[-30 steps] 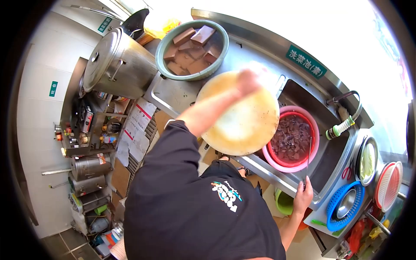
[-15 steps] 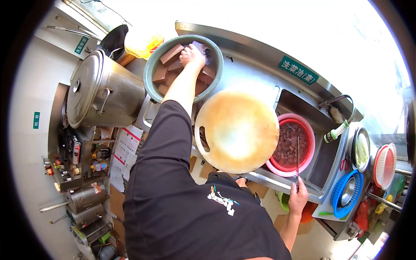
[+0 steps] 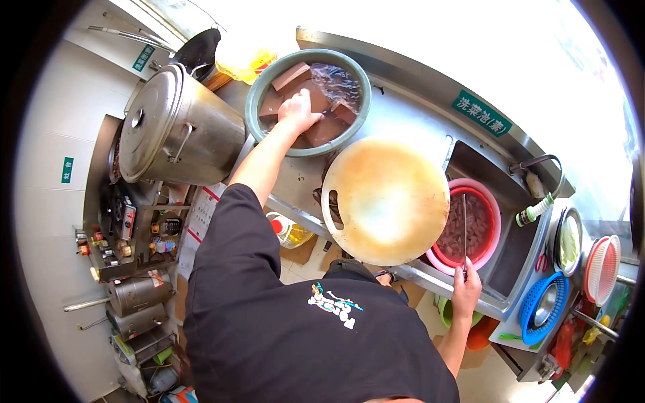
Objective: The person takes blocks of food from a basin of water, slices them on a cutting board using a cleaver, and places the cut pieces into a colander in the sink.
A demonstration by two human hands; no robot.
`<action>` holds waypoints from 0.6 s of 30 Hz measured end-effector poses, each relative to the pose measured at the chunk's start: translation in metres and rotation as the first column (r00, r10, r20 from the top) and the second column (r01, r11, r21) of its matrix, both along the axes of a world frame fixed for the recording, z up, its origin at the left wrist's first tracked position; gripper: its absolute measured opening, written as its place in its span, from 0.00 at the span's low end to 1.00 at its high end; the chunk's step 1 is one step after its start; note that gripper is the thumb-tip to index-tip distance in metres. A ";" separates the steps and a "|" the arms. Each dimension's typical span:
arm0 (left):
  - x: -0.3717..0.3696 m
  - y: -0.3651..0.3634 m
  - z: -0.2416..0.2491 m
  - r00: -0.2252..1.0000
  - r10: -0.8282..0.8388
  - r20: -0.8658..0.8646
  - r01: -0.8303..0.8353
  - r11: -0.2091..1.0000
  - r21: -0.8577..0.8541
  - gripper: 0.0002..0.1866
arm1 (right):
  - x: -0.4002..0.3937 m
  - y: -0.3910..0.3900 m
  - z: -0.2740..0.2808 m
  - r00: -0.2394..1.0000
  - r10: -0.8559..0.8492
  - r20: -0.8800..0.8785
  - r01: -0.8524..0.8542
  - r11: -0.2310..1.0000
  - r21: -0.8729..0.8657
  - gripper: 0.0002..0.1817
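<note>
My left hand (image 3: 299, 111) reaches into a grey-green tub (image 3: 251, 107) of water with reddish-brown blocks (image 3: 291, 78) in it. Its fingers are bent down onto a block at the tub's middle. In my right hand (image 3: 466, 281) is the handle of a knife (image 3: 464, 228), its long thin blade upright over a pink basin (image 3: 495, 242). Inside that basin a red one holds many small cut reddish-brown pieces (image 3: 457, 221). Between the two tubs lies a round, stained cutting board (image 3: 386, 201) with a handle slot; nothing rests on it.
A large lidded steel pot (image 3: 195, 138) stands left of the tub. The sink (image 3: 507, 258) has a faucet with a green-and-white nozzle (image 3: 534, 209). At the right are a blue basket (image 3: 521, 305) and red and white baskets (image 3: 605, 269). An oil bottle (image 3: 289, 230) stands below the counter.
My left hand has moved from the far side of the tub down toward its middle, and the blocks and water have shifted. The view has shifted slightly. The knife stays in my right hand.
</note>
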State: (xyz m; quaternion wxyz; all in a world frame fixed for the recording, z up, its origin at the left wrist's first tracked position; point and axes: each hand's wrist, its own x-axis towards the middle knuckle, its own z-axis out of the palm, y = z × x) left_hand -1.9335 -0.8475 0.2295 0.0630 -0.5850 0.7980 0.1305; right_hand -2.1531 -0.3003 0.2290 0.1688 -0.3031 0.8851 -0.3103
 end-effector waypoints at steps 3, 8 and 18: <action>0.009 -0.010 -0.030 0.916 -0.400 -0.019 0.361 0.846 -0.392 0.25 | 0.000 -0.004 0.000 1.000 0.013 -0.020 -0.014 0.999 -0.033 0.19; -0.013 -0.024 -0.023 0.925 -0.371 -0.075 0.346 0.909 -0.233 0.19 | 0.001 0.007 -0.005 0.999 -0.025 0.033 0.026 0.999 -0.023 0.19; 0.002 -0.030 -0.020 0.924 -0.333 -0.191 0.334 0.942 -0.028 0.23 | -0.001 0.045 -0.028 0.967 -0.193 0.165 0.200 0.979 -0.028 0.19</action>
